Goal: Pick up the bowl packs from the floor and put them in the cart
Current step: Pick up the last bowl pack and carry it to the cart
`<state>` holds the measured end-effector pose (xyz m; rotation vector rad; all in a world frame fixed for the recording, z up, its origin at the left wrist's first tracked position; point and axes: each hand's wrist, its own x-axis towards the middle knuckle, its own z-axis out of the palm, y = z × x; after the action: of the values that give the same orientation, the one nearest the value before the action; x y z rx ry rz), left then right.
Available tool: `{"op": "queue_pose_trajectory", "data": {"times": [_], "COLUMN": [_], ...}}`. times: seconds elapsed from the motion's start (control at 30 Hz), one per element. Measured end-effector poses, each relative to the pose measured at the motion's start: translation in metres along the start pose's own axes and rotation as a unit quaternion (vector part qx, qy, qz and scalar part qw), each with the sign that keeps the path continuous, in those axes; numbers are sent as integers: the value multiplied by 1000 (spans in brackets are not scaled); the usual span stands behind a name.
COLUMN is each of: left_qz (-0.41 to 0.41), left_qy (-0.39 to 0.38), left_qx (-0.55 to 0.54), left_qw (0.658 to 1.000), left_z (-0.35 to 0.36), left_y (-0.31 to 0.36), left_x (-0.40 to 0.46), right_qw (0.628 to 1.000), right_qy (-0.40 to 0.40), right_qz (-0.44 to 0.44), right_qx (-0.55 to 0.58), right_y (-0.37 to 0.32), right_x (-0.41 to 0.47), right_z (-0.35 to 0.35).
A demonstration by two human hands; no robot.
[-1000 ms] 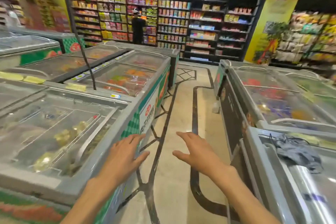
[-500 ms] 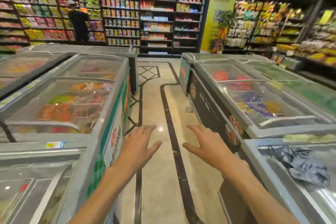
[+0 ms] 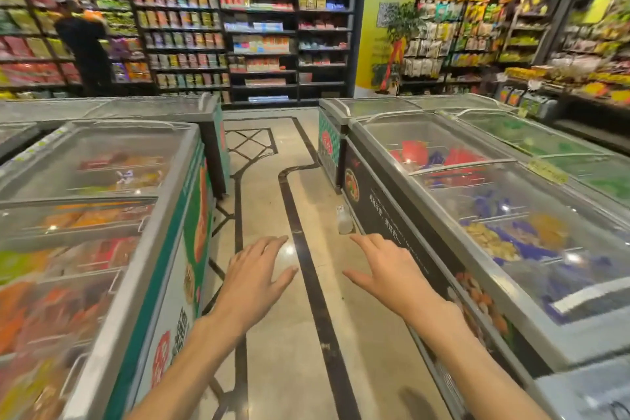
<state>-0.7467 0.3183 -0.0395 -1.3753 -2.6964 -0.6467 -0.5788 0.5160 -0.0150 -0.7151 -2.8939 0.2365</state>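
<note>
My left hand (image 3: 254,278) and my right hand (image 3: 387,269) reach forward over the aisle floor, palms down, fingers spread, holding nothing. A pale plastic-wrapped pack (image 3: 343,220) lies on the floor against the base of the right freezer, just beyond my right fingertips; it may be a bowl pack, but blur hides detail. No cart is in view.
Glass-topped chest freezers line the aisle, one row on the left (image 3: 102,215) and one on the right (image 3: 494,215). Tall product shelves (image 3: 259,31) close the far end. A person in dark clothes (image 3: 83,44) stands at the far left shelves. The floor (image 3: 293,351) runs between the freezers.
The view has swung right and moved forward down the aisle. Both hands stay open and outstretched. The pale pack on the floor is now closer to my right hand.
</note>
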Motion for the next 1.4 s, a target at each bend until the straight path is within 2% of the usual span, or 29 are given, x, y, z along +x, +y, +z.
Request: {"op": "queue_pose_trajectory", "data": {"times": [0.47,0.73,0.97,1.2,1.4], "left_qz": [-12,-6,0,-24,-49], "left_qy": [-10,-42,-48,-101,-122], "left_qx": [-29,-44,-30,-38,-43], "left_qw": [999,998,998,994,990], "left_z": [89,135,222,295,338], "left_y": [-134,-182,-237,-297,-344], "left_x": [406,638,820,994,1100], "right_qw": [999,998,994,986,978], "right_qy": [-34,-40,-43,-91,-128], "right_qz": [19,52,93,125,150], "right_qx": [4,19,36,57,61], "right_y": [97,162,237,319,358], "right_x": [407,624,807,986,1117], "right_z": [58,68,136,198,236]}}
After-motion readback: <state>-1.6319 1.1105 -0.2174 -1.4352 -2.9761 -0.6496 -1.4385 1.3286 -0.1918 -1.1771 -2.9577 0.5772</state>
